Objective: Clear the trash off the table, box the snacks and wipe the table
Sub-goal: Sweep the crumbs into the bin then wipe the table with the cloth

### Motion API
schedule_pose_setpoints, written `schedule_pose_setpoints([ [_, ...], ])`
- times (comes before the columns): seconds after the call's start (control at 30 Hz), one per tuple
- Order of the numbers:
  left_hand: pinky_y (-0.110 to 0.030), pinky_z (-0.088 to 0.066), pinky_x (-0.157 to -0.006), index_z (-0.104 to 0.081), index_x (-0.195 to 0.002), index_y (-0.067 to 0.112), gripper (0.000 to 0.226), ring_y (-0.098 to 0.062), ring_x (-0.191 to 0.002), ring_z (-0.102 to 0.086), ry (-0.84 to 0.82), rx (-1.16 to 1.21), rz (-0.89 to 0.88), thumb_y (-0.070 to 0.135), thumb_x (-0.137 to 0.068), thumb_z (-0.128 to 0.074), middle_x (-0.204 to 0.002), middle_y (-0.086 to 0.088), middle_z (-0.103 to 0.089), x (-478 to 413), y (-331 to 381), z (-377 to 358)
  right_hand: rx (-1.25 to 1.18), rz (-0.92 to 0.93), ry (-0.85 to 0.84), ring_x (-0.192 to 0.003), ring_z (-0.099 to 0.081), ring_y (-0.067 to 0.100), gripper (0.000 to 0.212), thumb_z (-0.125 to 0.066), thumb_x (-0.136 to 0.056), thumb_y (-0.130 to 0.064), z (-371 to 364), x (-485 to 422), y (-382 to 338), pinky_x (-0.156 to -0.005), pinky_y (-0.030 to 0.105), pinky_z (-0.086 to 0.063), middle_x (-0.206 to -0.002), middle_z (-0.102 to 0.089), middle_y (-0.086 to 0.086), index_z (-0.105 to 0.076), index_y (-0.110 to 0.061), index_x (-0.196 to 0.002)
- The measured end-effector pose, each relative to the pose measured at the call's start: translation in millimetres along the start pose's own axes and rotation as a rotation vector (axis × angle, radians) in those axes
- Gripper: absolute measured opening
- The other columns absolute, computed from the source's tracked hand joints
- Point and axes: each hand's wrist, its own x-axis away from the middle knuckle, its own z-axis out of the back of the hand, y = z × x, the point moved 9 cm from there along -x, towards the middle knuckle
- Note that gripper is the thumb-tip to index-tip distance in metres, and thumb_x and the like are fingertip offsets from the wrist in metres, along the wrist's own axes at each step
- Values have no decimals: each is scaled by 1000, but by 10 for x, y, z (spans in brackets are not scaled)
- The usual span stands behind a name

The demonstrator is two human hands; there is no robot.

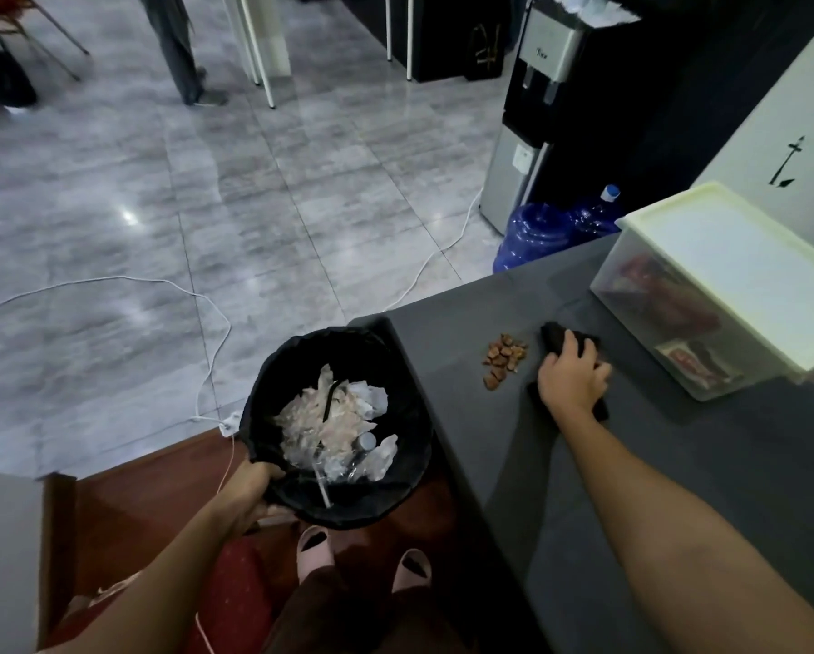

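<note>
a: where are the 2 hands?

b: well apart. the left hand point(254, 488) is clamped on the near rim of the bin point(412, 398), fingers curled over its black liner. it holds the bin beside the corner of the table point(749, 441), and i can't tell whether the bin is off the floor. the right hand point(572, 377) lies on a black cloth point(553, 335) on the tabletop, fingers bent over the bunched cloth and pressing it down.

a: what's in the bin?

b: a heap of crumpled clear plastic wrappers point(320, 417), 1 small clear bottle point(367, 441) with a pale cap toward the front, and a white straw point(322, 493) leaning on the near wall.

a: and on the table?

b: a little pile of brown crumbs point(504, 358) just left of the cloth, between it and the table edge nearest the bin. to the right of the hand stands a clear box point(735, 271) with a pale lid shut on it. through its side i see red snack packets point(664, 299), too dim to read.

a: further out?

b: past the table's far end, 2 blue water jugs point(537, 233) sit on the floor by a water dispenser point(546, 54). a white cable point(126, 277) loops over the grey tiles, and another person's legs point(178, 54) show across the room.
</note>
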Motion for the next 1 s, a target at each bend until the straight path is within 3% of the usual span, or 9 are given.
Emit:
schedule_pose_setpoints([
  [0.2,-50,-53,-43,-38,-123,5,36,-38,-78,-59,-30,4,-3,-10,-92,-31,-95,-22,-57,-65,11,-84,-54,148,-11,-119,-38,36,44,-45,-94,-24,-233,59,-501,-97,44,-34,-151,-36,7,-48,-22,-138],
  [0.33,-50,-53,-43,-38,-122,6,35,-37,-75,-60,-32,5,-11,-10,-92,-31,-91,-19,-58,-59,-3,-100,-72,342,-29,-110,-46,38,48,-41,-84,-25,-467,637,-1033,-90,45,-40,-142,-49,9,-59,-19,-128],
  [0.47,-49,-53,-43,-37,-120,9,33,-36,-73,-59,-33,-15,-2,-8,-92,-32,-89,-18,-57,-43,-17,-80,-65,570,-177,-101,-52,37,49,-37,-82,-24,-802,1430,-1640,-86,43,-46,-137,-54,8,-60,-19,-124],
  [0.57,-47,-52,-38,-40,-116,6,31,-36,-73,-58,-49,-11,-6,-10,-91,-31,-87,-18,-58,-4,-4,-100,-55,675,-241,-110,-48,33,46,-34,-91,-19,-830,1711,-1852,-94,37,-38,-142,-49,8,-52,-14,-132],
  [0.73,-48,-52,-38,-37,-121,7,35,-37,-70,-60,-37,11,4,-11,-91,-31,-87,-18,-58,-8,-17,-62,-184,618,-96,-103,-46,29,44,-37,-92,-15,-207,1144,-1764,-95,39,-41,-141,-50,6,-52,-15,-134],
  [0.87,-45,-51,-35,-37,-124,5,40,-37,-65,-59,-5,23,-37,-13,-89,-32,-83,-18,-57,-5,24,-27,76,510,-20,-115,-44,36,45,-47,-90,-14,105,398,-1165,-97,44,-38,-148,-43,5,-49,-17,-136],
  [0.93,-45,-50,-34,-36,-124,8,39,-35,-69,-58,-12,3,-34,-12,-91,-32,-84,-17,-56,12,27,-9,187,402,-113,-128,-35,37,48,-43,-95,-23,44,162,-725,-103,48,-32,-154,-32,5,-38,-18,-143],
  [1.0,-46,-50,-35,-34,-127,11,43,-35,-70,-58,-16,10,-29,-12,-91,-31,-87,-17,-54,-2,16,18,301,325,-332,-143,-16,34,59,-34,-99,-41,-207,120,-349,-112,53,-21,-161,-9,1,-15,-22,-152],
])
